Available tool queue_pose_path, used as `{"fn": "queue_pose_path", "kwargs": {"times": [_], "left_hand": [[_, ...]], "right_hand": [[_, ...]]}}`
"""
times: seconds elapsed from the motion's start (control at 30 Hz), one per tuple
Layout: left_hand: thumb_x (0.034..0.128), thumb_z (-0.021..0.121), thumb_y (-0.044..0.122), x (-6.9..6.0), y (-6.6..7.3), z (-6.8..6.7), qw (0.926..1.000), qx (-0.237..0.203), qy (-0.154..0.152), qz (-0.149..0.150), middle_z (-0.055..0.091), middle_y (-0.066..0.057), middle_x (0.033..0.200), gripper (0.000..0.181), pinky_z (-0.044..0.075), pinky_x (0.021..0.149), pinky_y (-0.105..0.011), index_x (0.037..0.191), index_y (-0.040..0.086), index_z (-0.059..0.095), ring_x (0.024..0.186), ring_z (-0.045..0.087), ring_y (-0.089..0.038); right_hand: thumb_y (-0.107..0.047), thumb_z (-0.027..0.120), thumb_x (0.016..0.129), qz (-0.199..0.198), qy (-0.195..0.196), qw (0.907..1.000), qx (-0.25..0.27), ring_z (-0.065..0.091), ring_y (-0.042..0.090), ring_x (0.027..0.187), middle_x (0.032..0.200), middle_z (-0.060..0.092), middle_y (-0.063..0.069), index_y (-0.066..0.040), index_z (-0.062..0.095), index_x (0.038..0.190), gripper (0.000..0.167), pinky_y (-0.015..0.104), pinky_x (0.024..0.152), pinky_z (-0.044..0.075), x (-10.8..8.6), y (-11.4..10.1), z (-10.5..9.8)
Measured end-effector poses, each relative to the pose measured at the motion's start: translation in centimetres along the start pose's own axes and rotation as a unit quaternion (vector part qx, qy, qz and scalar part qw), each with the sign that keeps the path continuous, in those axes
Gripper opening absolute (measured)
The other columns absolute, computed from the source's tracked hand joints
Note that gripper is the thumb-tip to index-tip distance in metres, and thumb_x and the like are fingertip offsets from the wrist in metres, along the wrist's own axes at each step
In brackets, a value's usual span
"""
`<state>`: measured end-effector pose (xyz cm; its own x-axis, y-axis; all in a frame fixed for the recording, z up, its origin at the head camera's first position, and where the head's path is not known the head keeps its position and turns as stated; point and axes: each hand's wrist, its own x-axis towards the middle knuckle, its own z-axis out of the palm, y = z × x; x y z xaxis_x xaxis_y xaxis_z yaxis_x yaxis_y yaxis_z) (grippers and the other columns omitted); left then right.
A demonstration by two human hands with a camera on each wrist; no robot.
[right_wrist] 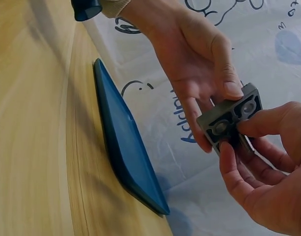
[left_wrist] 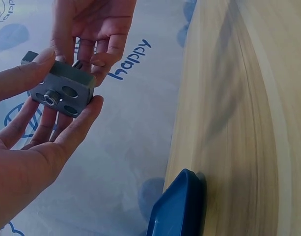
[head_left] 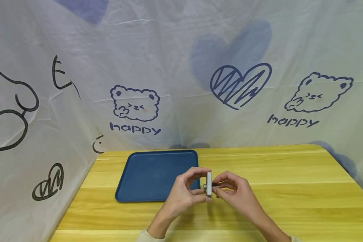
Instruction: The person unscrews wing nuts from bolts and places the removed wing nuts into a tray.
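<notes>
My left hand [head_left: 181,191] grips a grey metal block [head_left: 209,184] by its opposite edges and holds it above the table. In the left wrist view the block [left_wrist: 67,88] shows round holes and a protruding round metal bolt end [left_wrist: 52,97]. The block's other face [right_wrist: 233,115], with recesses, is turned to the right wrist view. A threaded bolt [right_wrist: 246,143] sticks out of that face. My right hand [head_left: 237,193] has its thumb and finger against this side and pinches around the bolt; the fingers partly cover the contact.
A blue tray [head_left: 157,176] lies on the wood-grain table [head_left: 275,174], behind and left of the hands. White printed cloth [head_left: 181,67] hangs along the table's back and left sides. A dark blue object [right_wrist: 86,9] sits at the left wrist in the right wrist view.
</notes>
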<state>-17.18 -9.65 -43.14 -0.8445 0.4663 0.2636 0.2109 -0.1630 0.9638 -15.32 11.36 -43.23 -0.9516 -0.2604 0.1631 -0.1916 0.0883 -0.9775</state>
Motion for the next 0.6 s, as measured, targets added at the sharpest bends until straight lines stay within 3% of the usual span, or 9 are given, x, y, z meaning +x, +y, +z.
{"fn": "queue_pose_path", "kwargs": {"times": [0.23,0.43,0.6], "left_hand": [[0.0757,0.083,-0.016,-0.08,0.13,-0.24,0.9999,-0.011,-0.003,-0.004,0.054,-0.022,0.139,0.068,0.059,0.095,-0.047,0.137,0.006,0.062,0.131,0.054,-0.03],[0.0772,0.082,-0.015,-0.1,0.07,-0.44,0.9999,-0.008,-0.002,-0.01,0.057,-0.015,0.137,0.067,0.06,0.095,-0.046,0.137,0.008,0.062,0.132,0.054,-0.031],[0.077,0.083,-0.013,-0.06,-0.01,-0.47,0.9999,-0.01,-0.003,-0.011,0.057,-0.014,0.137,0.067,0.06,0.095,-0.046,0.137,0.007,0.062,0.132,0.053,-0.032]], "right_hand": [[0.001,0.076,0.091,-0.065,0.013,0.9973,-0.03,0.07,0.019,0.1,0.104,0.069,0.011,-0.005,0.069,0.101,0.014,0.034,0.079,0.065,-0.17,0.17,0.46],[0.008,0.076,0.088,-0.169,0.019,0.9818,-0.084,0.068,0.018,0.095,0.103,0.068,0.002,-0.014,0.068,0.1,0.026,0.033,0.073,0.065,-0.26,0.73,0.82],[0.01,0.077,0.087,-0.194,0.02,0.9739,-0.116,0.066,0.017,0.093,0.104,0.067,-0.003,-0.02,0.067,0.099,0.034,0.032,0.071,0.065,-0.27,0.78,0.93]]}}
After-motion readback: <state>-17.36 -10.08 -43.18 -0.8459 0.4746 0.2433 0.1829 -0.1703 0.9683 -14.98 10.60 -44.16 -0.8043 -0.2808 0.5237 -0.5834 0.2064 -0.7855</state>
